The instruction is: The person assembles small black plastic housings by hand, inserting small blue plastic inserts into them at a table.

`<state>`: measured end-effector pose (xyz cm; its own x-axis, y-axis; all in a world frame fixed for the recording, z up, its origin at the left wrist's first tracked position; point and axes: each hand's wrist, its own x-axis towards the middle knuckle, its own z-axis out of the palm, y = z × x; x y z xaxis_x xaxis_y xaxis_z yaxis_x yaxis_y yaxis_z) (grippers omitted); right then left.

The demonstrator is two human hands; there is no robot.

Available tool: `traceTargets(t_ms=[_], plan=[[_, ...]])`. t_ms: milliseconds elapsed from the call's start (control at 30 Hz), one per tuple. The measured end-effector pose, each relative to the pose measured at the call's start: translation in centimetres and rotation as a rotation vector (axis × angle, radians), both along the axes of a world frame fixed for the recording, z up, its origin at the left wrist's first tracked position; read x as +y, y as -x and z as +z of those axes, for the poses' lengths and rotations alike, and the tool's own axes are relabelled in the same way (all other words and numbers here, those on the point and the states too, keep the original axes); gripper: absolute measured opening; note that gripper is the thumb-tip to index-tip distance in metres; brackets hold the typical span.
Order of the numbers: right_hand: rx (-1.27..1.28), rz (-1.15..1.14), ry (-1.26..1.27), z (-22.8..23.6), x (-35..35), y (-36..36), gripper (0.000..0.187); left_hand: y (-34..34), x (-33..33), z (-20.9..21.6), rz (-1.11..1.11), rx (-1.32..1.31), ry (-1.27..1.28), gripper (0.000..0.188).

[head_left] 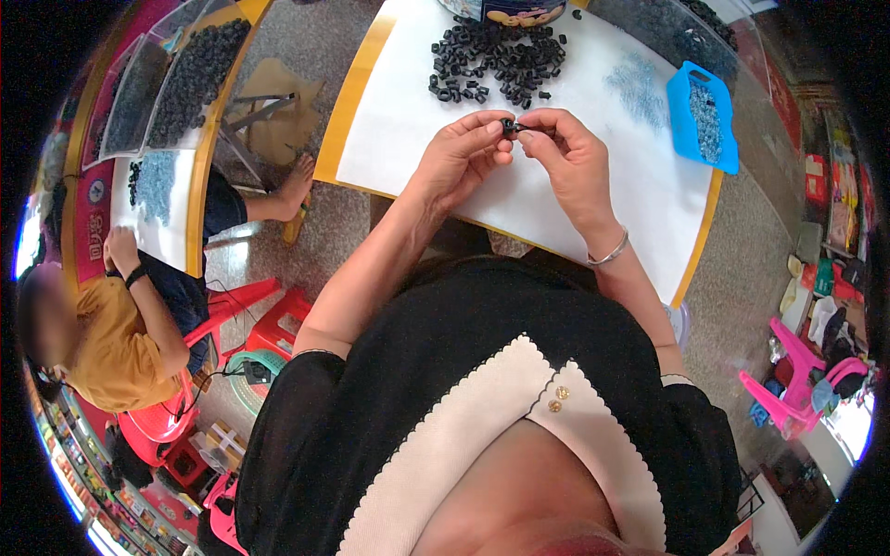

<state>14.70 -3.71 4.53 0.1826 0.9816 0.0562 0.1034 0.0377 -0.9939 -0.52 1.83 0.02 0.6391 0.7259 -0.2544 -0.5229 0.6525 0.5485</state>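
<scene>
My left hand (468, 156) pinches a small black plastic piece (508, 127) between thumb and fingertips, above the near part of a white-topped table (389, 120). From the other side my right hand (567, 159) closes its thumb and forefinger at the end of that piece. A thin dark bit shows at the right fingertips, too small to name. Just beyond my hands lies a loose pile of similar black pieces (505, 56). Small pale-blue pieces (638, 88) are scattered to the right of the pile.
At the table's right edge stands a blue basket (684, 116) of small pale pieces. A round tub (505, 9) is at the far edge. Leftward, a person in a yellow shirt (125, 347) sits at another table (181, 208) with similar pieces. Red stools (278, 320) stand on the floor.
</scene>
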Motion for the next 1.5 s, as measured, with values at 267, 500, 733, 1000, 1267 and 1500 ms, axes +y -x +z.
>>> traceTargets(t_ms=[267,500,733,1000,1267,1500], plan=[[-0.199,-0.004,-0.100,0.3,0.3,0.0,0.013,-0.2,0.0,0.3,-0.003,0.009,-0.022,0.027],[-0.410,0.012,-0.219,0.6,0.2,0.1,0.010,-0.4,-0.2,-0.1,0.015,0.092,-0.073,0.024],[-0.670,0.101,-0.383,0.3,0.3,-0.6,0.009,-1.3,-0.8,0.1,0.106,0.234,-0.154,0.017],[-0.530,0.219,-0.301,0.0,0.7,-2.0,0.010,-0.7,-0.4,1.0,-0.045,0.319,-0.194,0.020],[-0.541,0.220,-0.303,-1.0,0.3,-1.7,0.012,-0.3,0.0,1.0,-0.173,0.253,-0.160,0.029],[-0.319,0.299,-0.051,0.2,0.2,-1.9,0.013,0.4,0.5,0.7,-0.305,0.190,-0.131,0.031]])
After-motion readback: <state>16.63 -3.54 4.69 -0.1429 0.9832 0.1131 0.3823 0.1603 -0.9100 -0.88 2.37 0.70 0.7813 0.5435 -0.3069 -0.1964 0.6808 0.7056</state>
